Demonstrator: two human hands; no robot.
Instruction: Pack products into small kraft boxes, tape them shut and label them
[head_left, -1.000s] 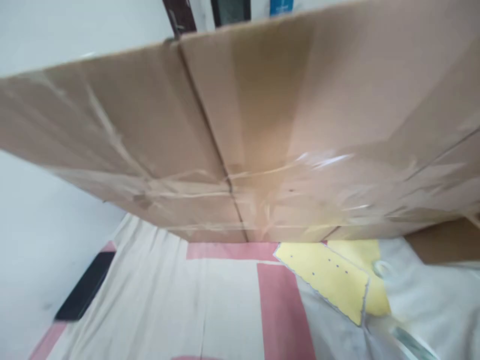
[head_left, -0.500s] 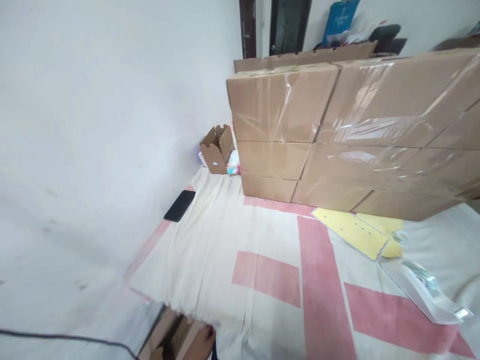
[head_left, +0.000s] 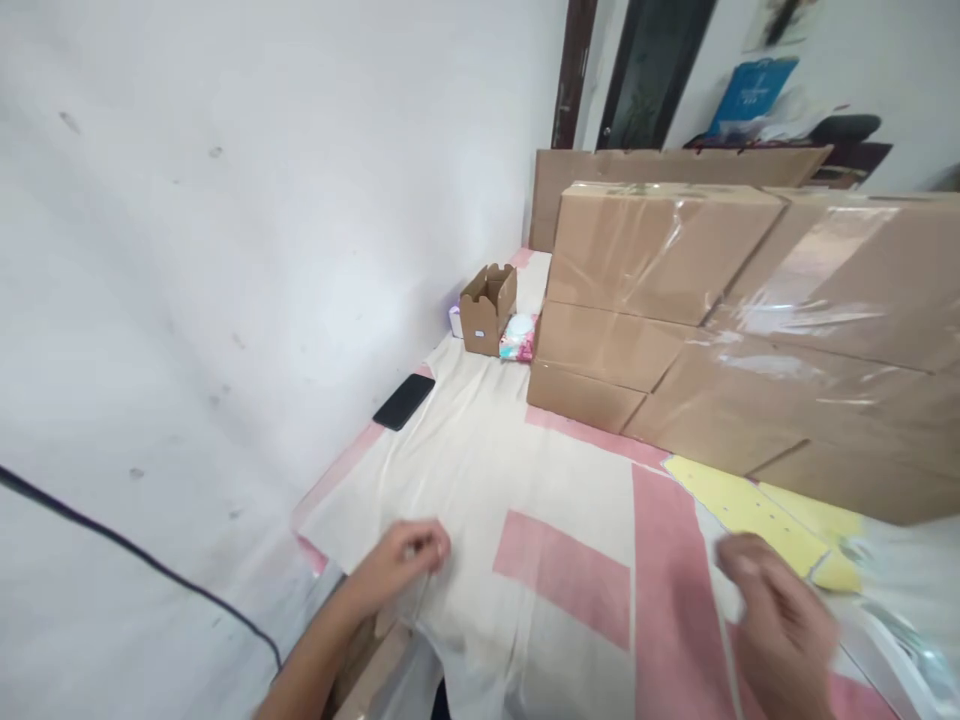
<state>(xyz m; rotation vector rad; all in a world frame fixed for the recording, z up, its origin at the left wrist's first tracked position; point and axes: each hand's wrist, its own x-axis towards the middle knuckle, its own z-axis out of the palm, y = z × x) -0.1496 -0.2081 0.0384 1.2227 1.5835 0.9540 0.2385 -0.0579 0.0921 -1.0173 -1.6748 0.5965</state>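
Observation:
My left hand (head_left: 397, 565) is over the near left edge of a white and pink cloth (head_left: 465, 460), its fingers curled in and the thumb bent toward them. Whether it pinches anything there is too small to make out. On the right, my right hand (head_left: 780, 625) is smeared by motion above a pink stripe of the cloth, with its fingers blurred. Just beyond it lies a yellow flat piece (head_left: 765, 510) with a scalloped edge. A white tape dispenser-like object (head_left: 892, 650) sits to its right, partly blurred.
Taped cardboard boxes (head_left: 637, 340) form a stack at the back right. Along the white wall (head_left: 262, 250) lie a black phone (head_left: 405, 402), a small open carton (head_left: 480, 320) and a colourful packet (head_left: 517, 338). A black cable (head_left: 135, 550) hangs at the left.
Both of my hands have come into view from below. The view has shifted, so the boxes, carton and phone appear farther right.

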